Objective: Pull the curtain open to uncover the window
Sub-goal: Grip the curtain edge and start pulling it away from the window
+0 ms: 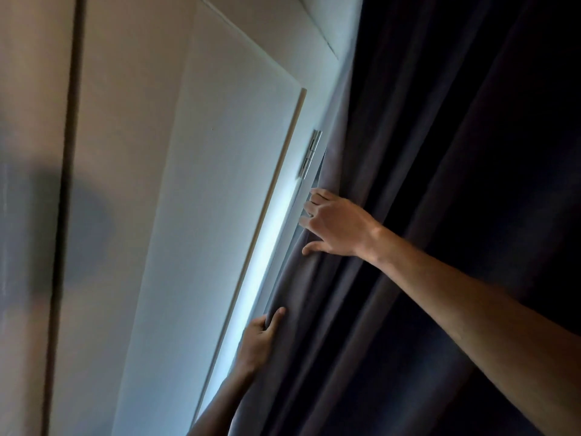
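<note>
A dark grey curtain (424,215) hangs in heavy folds over the right half of the view. Its left edge runs diagonally beside a narrow bright strip of window (251,284). My right hand (336,226) is on that edge higher up, fingers curled around the fabric and thumb pressed on the front. My left hand (259,339) holds the same edge lower down, fingers wrapped behind the fold. The window glass is hidden behind the curtain apart from the strip.
A white wall panel (220,184) with a wooden trim edge (283,184) borders the window on the left. A metal hinge (309,155) sits on the frame just above my right hand. A beige wall with a dark vertical strip (64,184) fills the far left.
</note>
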Motion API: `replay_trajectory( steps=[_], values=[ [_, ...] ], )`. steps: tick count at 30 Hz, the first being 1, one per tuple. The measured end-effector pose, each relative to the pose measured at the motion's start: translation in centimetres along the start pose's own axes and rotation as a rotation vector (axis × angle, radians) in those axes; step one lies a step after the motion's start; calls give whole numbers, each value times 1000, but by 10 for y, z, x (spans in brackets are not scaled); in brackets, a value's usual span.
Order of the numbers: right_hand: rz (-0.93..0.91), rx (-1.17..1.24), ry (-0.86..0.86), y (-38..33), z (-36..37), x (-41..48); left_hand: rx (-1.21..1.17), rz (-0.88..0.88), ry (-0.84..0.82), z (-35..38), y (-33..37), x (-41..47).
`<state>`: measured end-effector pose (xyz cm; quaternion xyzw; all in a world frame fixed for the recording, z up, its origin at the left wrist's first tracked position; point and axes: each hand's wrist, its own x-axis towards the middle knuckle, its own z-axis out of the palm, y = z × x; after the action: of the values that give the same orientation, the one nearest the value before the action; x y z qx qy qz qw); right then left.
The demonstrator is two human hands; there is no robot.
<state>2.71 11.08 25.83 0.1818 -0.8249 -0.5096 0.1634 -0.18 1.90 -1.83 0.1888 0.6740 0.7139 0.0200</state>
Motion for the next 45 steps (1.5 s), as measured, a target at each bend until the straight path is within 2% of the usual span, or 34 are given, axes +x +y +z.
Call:
replay_trajectory(
  steps=[10,14,20,25,30,39,45],
  values=[
    [14,-78,95,-8,-5,-26,132,143,305,15,8,-31],
    [38,-70,80,-11,-11,-44,174,50,496,28,11,-48],
    [115,-146,85,-18,-25,-65,307,36,612,29,26,-63],
    [132,-130,122,-15,-37,-88,406,50,625,25,48,-86],
    [148,-146,115,-10,-46,-122,515,141,521,34,64,-113],
    [162,-80,115,-2,-72,-190,539,181,550,68,85,-167],
    [213,-52,208,5,-81,-245,575,250,507,83,108,-205]
  ],
)
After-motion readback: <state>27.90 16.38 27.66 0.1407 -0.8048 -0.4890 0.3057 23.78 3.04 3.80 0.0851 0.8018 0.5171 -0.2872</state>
